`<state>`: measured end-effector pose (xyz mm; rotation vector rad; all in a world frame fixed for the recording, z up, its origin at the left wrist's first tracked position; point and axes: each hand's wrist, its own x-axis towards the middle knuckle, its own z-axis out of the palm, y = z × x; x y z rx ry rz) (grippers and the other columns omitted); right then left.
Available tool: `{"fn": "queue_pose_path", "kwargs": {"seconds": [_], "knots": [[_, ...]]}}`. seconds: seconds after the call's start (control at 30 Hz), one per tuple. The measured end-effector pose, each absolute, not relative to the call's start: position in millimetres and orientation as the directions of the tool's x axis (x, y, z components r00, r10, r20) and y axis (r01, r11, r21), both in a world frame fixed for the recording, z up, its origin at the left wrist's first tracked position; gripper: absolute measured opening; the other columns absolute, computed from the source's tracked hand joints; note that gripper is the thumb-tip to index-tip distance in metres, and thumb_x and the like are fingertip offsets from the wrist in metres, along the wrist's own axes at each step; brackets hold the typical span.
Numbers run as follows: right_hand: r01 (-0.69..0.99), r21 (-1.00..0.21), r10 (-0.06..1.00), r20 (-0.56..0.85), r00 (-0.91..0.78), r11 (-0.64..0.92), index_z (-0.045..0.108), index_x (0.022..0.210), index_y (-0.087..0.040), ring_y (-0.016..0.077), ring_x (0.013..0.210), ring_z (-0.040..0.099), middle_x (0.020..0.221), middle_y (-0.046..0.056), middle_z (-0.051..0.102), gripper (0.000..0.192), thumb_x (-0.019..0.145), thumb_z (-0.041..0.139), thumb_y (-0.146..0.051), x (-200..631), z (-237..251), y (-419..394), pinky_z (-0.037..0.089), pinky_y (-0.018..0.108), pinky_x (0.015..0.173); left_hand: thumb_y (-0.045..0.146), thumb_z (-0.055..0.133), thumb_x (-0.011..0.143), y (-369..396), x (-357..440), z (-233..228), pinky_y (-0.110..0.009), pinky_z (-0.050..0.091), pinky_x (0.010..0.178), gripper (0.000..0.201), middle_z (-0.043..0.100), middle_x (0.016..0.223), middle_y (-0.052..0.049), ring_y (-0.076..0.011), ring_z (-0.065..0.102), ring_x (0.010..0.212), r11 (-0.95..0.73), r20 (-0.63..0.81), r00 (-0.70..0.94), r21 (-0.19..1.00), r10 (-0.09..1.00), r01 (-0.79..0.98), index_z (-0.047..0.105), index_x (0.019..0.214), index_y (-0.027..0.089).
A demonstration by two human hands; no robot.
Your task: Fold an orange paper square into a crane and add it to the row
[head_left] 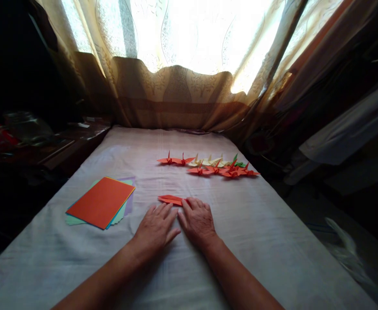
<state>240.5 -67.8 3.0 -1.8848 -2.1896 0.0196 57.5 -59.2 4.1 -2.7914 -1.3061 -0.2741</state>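
No readable text, label or number anywhere

Bare cloth on the table lies open to the right of the right hand and in front of both wrists. To the left, the paper stack occupies the surface near the left hand. Ahead, beyond an open strip, the row of folded cranes blocks passage toward the curtain.
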Motion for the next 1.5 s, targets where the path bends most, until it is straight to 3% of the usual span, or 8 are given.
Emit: {"fn": "queue_pose_path", "kwargs": {"seconds": [0.13,0.4,0.5,0.6,0.73,0.97,1.23,1.5], "knots": [[0.967,-0.189,0.97,0.205,-0.133,0.172,0.065,0.112,-0.022,0.0248,0.101,0.055,0.11,0.009,0.064,0.025,0.093,0.054,-0.032,237,5,-78,0.038,0.037,0.085,0.049,0.043,0.098,-49,72,5,-0.047,0.037,0.107,0.05,0.054,0.142,-0.013,-0.0284,0.051,0.129,-0.616,0.114,0.607,0.069,0.786,0.785,0.051,0.139,0.02],[0.858,-0.361,0.921,0.273,-0.277,0.366,0.07,0.097,-0.024,0.0192,0.097,0.061,0.103,0.004,0.071,0.022,0.096,0.049,-0.026,242,6,-80,0.04,0.033,0.087,0.048,0.036,0.101,-27,57,1,-0.05,0.022,0.116,0.046,0.046,0.151,-0.009,-0.0273,0.039,0.14,-0.698,0.142,0.685,0.076,0.715,0.712,0.056,0.134,0.023],[0.867,-0.385,0.933,0.29,-0.212,0.316,0.07,0.107,-0.024,0.0193,0.102,0.062,0.108,0.004,0.072,0.027,0.098,0.045,-0.024,256,9,-57,0.042,0.033,0.089,0.048,0.039,0.1,-27,61,1,-0.047,0.025,0.114,0.046,0.055,0.143,-0.008,-0.026,0.046,0.134,-0.705,0.153,0.689,0.102,0.708,0.702,0.053,0.137,0.023],[0.844,-0.339,0.905,0.246,-0.347,0.416,0.067,0.119,-0.027,0.0217,0.121,0.055,0.129,0.002,0.066,0.03,0.097,0.048,-0.027,268,9,-32,0.038,0.037,0.1,0.046,0.043,0.099,-31,70,3,-0.049,0.028,0.112,0.042,0.061,0.134,-0.009,-0.028,0.051,0.128,-0.677,0.169,0.658,0.091,0.733,0.731,0.056,0.131,0.021],[0.835,-0.254,0.872,0.137,-0.469,0.489,0.062,0.13,-0.029,0.0274,0.138,0.04,0.14,0.002,0.058,0.036,0.097,0.048,-0.033,277,5,-15,0.032,0.046,0.107,0.051,0.049,0.095,-36,75,2,-0.051,0.03,0.111,0.042,0.059,0.135,-0.01,-0.0297,0.051,0.127,-0.692,0.196,0.673,0.044,0.713,0.72,0.06,0.127,0.025],[0.833,-0.232,0.863,0.072,-0.5,0.502,0.056,0.136,-0.031,0.0252,0.139,0.039,0.145,0.001,0.052,0.04,0.1,0.042,-0.037,282,5,-6,0.03,0.046,0.109,0.052,0.042,0.098,-43,64,2,-0.048,0.024,0.115,0.051,0.059,0.138,-0.008,-0.0269,0.047,0.132,-0.793,0.152,0.778,0.11,0.61,0.6,0.052,0.138,0.023],[0.856,-0.25,0.892,0.121,-0.435,0.452,0.058,0.134,-0.032,0.0239,0.137,0.042,0.143,0.001,0.055,0.038,0.098,0.045,-0.034,277,-1,-3,0.031,0.044,0.107,0.046,0.047,0.097,-43,65,3,-0.05,0.025,0.115,0.041,0.061,0.136,-0.004,-0.0283,0.047,0.131,-0.749,0.172,0.73,0.203,0.662,0.631,0.057,0.132,0.028],[0.889,-0.265,0.926,0.156,-0.343,0.374,0.059,0.133,-0.031,0.0247,0.134,0.044,0.143,0.001,0.054,0.038,0.097,0.046,-0.031,264,-6,-16,0.033,0.044,0.107,0.043,0.051,0.095,-46,63,1,-0.052,0.027,0.115,0.032,0.06,0.137,-0.006,-0.0286,0.047,0.132,-0.727,0.214,0.695,0.216,0.687,0.652,0.063,0.12,0.026]]}}
